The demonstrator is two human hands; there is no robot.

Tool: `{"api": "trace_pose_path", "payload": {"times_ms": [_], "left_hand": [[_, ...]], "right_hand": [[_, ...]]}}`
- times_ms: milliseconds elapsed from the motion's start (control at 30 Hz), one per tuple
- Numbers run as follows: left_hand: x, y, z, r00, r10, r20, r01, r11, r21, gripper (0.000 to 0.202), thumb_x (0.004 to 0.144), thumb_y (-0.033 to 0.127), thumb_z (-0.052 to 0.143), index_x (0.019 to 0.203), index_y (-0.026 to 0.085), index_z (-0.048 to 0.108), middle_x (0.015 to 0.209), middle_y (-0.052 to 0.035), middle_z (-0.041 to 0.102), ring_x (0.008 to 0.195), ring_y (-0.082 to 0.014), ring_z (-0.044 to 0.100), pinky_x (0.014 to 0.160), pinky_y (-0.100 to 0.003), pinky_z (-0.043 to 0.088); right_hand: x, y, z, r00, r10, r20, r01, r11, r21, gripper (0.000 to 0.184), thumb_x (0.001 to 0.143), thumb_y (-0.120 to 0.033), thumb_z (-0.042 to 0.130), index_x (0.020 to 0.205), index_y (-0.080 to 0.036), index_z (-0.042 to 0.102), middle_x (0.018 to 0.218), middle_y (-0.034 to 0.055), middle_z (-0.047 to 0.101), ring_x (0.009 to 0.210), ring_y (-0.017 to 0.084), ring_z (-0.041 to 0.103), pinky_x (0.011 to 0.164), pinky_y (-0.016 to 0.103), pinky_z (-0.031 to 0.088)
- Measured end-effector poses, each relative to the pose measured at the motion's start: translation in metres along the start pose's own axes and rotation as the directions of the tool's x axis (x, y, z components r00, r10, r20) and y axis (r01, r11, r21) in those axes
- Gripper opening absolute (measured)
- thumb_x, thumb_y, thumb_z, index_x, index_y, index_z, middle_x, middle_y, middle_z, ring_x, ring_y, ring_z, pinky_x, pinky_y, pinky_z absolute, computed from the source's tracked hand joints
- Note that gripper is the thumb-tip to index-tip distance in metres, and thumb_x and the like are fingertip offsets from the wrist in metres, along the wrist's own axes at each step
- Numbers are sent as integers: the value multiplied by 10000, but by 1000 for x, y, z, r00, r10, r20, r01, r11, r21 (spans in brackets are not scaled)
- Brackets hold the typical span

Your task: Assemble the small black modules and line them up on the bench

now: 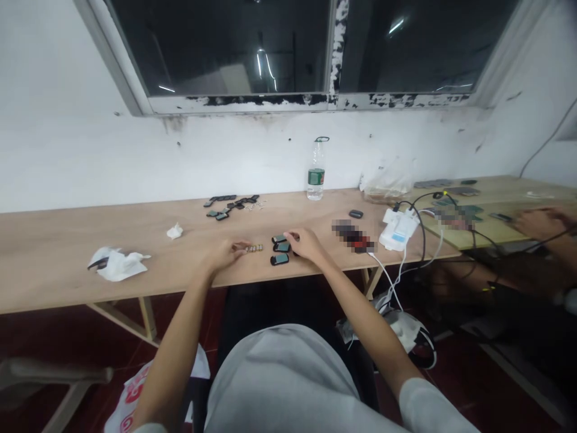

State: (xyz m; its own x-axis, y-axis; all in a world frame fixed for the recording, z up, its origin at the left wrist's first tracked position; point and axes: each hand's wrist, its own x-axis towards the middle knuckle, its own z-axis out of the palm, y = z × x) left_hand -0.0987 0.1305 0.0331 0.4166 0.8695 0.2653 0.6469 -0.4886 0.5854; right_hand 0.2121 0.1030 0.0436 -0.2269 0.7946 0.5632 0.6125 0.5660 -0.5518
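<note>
Head view: three dark pieces (280, 248) lie by your hands, in front of the water bottle (316, 171).
Your right hand (306, 243) curls over them and your left hand (226, 252) touches shiny bits (255, 247); I cannot tell either grip. A pile (232, 204) left of the water bottle looks untouched.

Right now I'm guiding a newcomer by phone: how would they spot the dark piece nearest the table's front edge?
On the wooden table under the window, come forward from the water bottle to the right hand. Left of it, the wanted piece is frontmost of three teal-faced ones, apart from its neighbours.
</note>
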Motion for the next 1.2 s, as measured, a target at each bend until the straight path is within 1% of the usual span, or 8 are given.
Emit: {"api": "trace_pose_path", "payload": {"times_ms": [133,267,367,533,667,800,967,1200], "left_hand": [[3,-5,2,1000,8,6,-8,1000,18,380,844,387,632,1162,203,731,1123,-83,762,963,-277,719,867,-386,580],[2,-4,2,1000,-12,-3,12,1000,21,402,820,429,669,1146,203,735,1111,-81,765,881,-263,723,818,-374,590],[0,-4,1,999,-24,-39,24,1000,6,385,817,449,674,1094,193,750,1074,-92,773,880,-257,724,832,-375,588],[-2,-4,-2,997,-48,-64,49,999,1,376,812,461,676,1044,175,757,1046,-106,777,911,-264,728,845,-387,587],[-4,-1,-6,999,-22,-35,22,1000,0,379,817,485,674,1023,179,760,1038,-106,778,917,-271,730,825,-382,590],[-5,2,-7,1000,6,-29,-5,1000,16,374,834,505,647,1000,193,769,1021,-100,782,904,-277,729,804,-384,586],[-6,7,-7,1000,6,-19,-5,1000,20,371,858,518,622,998,212,778,1029,-91,779,873,-273,721,753,-369,577],[-9,17,-10,1000,-9,7,9,1000,14,381,812,562,692,909,209,798,919,-62,783,796,-257,701,684,-323,539]], "right_hand": [[1,-1,-3,999,-6,37,5,999,42,259,963,-299,533,855,-182,738,941,88,732,931,226,645,916,342,480],[14,2,2,992,-41,117,21,986,163,316,1004,-259,427,1066,-195,729,1149,85,722,1093,209,637,1019,354,456],[37,8,8,969,-40,243,15,995,102,249,928,-242,555,1089,-218,744,1215,88,709,1163,243,624,1054,381,440],[78,24,15,838,170,518,-136,985,-103,81,659,-176,803,709,-220,757,798,41,761,781,220,699,804,300,528],[90,29,16,817,184,547,-119,981,-152,124,608,-176,835,604,-208,716,590,9,684,576,175,629,666,274,501],[86,27,18,876,113,469,-62,990,-124,148,616,-199,848,652,-181,705,641,9,698,613,157,621,643,241,478],[63,19,20,988,71,134,-83,993,84,146,790,-293,721,767,-156,678,776,43,722,713,156,647,664,240,481],[14,6,7,992,122,24,-119,884,451,238,815,-381,675,917,-169,636,874,65,724,762,188,692,713,313,563]]}}
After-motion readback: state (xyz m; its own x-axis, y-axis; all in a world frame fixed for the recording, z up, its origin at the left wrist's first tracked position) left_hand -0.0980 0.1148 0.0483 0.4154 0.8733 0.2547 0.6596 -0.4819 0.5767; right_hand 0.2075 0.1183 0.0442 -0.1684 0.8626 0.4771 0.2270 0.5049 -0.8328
